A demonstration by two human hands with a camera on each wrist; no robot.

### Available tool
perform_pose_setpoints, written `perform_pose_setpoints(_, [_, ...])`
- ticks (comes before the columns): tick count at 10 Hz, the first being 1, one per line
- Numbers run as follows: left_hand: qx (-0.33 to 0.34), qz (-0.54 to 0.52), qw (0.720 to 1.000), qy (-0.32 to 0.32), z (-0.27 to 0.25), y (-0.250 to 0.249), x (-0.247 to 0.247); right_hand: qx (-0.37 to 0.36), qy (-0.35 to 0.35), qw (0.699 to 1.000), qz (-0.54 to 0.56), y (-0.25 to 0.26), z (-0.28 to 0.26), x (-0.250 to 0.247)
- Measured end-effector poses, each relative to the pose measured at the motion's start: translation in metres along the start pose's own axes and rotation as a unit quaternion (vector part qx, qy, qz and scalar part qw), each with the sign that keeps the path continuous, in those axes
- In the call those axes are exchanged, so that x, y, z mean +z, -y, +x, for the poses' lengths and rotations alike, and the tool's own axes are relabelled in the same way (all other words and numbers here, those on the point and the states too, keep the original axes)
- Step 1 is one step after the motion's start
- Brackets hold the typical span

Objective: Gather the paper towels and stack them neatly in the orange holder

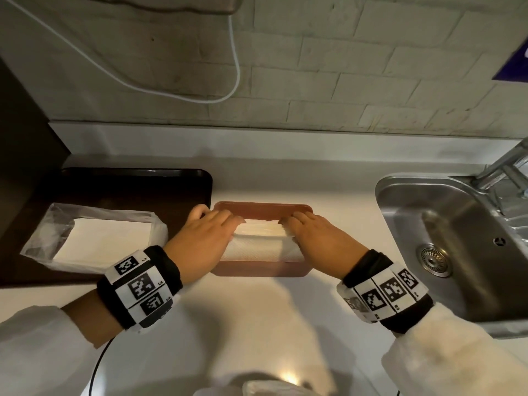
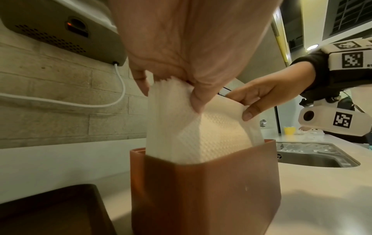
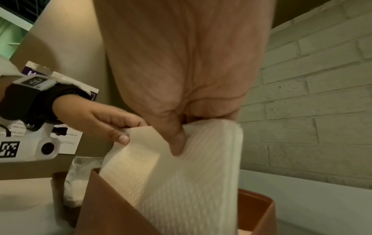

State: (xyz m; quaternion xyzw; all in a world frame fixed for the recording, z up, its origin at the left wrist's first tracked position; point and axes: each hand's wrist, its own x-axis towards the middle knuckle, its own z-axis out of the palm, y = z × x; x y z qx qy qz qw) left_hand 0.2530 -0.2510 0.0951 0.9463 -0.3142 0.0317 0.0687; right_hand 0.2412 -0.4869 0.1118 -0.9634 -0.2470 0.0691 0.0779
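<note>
A stack of white paper towels [image 1: 257, 250] stands partly inside the orange holder [image 1: 257, 269] on the counter, its upper part above the rim. My left hand [image 1: 220, 224] pinches the stack's left top edge, thumb in front and fingers behind [image 2: 171, 95]. My right hand [image 1: 297, 221] pinches the right top edge the same way [image 3: 203, 135]. In the wrist views the towels [image 2: 181, 135] [image 3: 191, 182] lean slightly in the holder [image 2: 211, 198] [image 3: 112, 214], and a front sheet curls at the corner. The holder's bottom is hidden.
A clear plastic bag with more white towels [image 1: 100, 241] lies on a dark tray [image 1: 137, 184] to the left. A steel sink [image 1: 428, 224] with a faucet [image 1: 503, 167] sits to the right. A brick wall with a white cable [image 1: 234, 67] runs behind.
</note>
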Motion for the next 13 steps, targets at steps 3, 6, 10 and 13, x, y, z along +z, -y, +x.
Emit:
perform_pose_setpoints(3, [-0.083, -0.266, 0.953, 0.118, 0.017, 0.043, -0.029, 0.024, 0.016, 0.974, 0.224, -0.041, 0.004, -0.043])
perform_pose_setpoints(6, [-0.145, -0.175, 0.946, 0.23, 0.065, 0.063, 0.007, 0.058, 0.104, 0.985, 0.128, -0.063, 0.052, -0.025])
perform_pose_setpoints(10, [-0.072, 0.082, 0.967, 0.232, 0.08, 0.045, 0.022, 0.066, 0.102, 0.988, -0.094, -0.052, 0.061, 0.01])
perform_pose_setpoints(13, [-0.128, 0.027, 0.984, 0.118, 0.066, 0.033, 0.013, 0.061, 0.02, 0.994, -0.094, -0.054, 0.044, 0.012])
